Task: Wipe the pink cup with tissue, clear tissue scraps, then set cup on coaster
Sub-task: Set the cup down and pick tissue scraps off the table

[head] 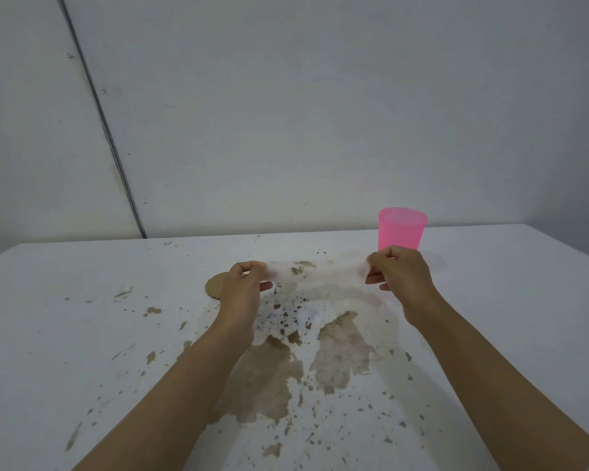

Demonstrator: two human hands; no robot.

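While both hands were raised over the middle of the bench (65,334), the inspection ran from the left side across. The bench top was white and badly worn, its coating flaked away in brown patches and specks, the largest patches lying toward the near edge between the forearms. A flat, round, cardboard-brown coaster (215,286) lay on the bench, its right part hidden behind the left hand (244,283). The grip of that hand was closed, thumb and fingers pinching the left end of the tissue (317,270). The tissue was thin, pale and partly see-through, blurred in the frame, and it was stretched taut as a narrow strip with its long axis running left to right between the two hands; whether it touched the bench could not be told. The right hand (400,275) had its grip likewise closed, pinching the strip's right end. The pink cup (402,231) stood upright on the bench just behind the right hand, farther from the person, its base hidden by the knuckles. It was of smooth translucent plastic, tapering toward the base, mouth upward. In my judgement the right hand was plainly the nearer to the cup, while the coaster lay well apart on the far side of the left hand, so the cup would have to cross the line of the tissue to reach it. No loose tissue scraps could be told apart from the flaked bench surface.
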